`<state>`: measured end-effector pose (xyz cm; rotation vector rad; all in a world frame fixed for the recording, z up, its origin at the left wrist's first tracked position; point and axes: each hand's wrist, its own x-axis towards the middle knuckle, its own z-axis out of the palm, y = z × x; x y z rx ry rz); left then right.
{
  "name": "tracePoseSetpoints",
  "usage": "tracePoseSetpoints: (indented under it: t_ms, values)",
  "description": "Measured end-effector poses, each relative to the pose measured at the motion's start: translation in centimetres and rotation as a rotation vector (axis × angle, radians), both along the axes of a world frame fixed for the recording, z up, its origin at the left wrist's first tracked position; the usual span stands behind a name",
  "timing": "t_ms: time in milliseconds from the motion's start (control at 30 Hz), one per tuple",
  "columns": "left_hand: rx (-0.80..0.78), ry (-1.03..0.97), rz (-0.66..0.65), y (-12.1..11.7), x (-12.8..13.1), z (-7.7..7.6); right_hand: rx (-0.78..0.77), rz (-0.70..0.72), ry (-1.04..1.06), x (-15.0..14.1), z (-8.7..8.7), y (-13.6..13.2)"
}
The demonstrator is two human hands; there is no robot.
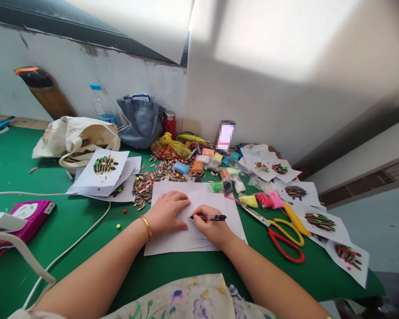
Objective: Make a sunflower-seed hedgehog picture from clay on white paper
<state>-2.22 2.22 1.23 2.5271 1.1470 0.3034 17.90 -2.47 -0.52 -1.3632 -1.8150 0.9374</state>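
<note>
Several sheets of white paper (199, 195) lie stacked in front of me on the green table. My left hand (170, 212) rests on the top sheet with its fingers stretched out; a gold bangle (146, 228) circles that wrist. In my right hand (210, 225) is a black pen (214, 217), its tip at the paper close to my left thumb. I cannot make out any marks on the sheet. Just beyond the paper spreads a heap of striped sunflower seeds (144, 186). Packets of coloured clay (197, 167) lie to the right of the seeds.
Scissors (286, 239) with red and yellow handles lie at the right. Seed-decorated papers (322, 221) line the right edge; more decorated papers (111, 170) lie left. A white cable (83, 239) crosses the table near my left arm. Bags (141, 119) and a water bottle (101, 104) stand behind.
</note>
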Motion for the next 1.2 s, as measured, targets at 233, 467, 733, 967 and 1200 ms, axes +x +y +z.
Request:
tracePoseSetpoints:
  t_ms: [233, 467, 733, 967, 1200]
  values:
    - [0.016, 0.005, -0.005, -0.06, -0.04, 0.03, 0.003, 0.004, -0.016, -0.04, 0.27, -0.03]
    - [-0.008, 0.007, 0.007, -0.11, 0.06, 0.30, -0.002, 0.003, -0.019, 0.00, 0.33, -0.03]
    - [0.024, 0.008, -0.001, -0.03, -0.07, -0.05, 0.007, 0.004, -0.008, 0.03, 0.29, -0.05]
    - [0.028, 0.007, -0.006, -0.04, -0.07, -0.14, -0.010, -0.003, 0.006, 0.07, 0.25, -0.08]
    - [0.026, 0.020, 0.000, -0.09, 0.02, -0.10, -0.012, -0.011, 0.013, 0.14, 0.07, 0.02]
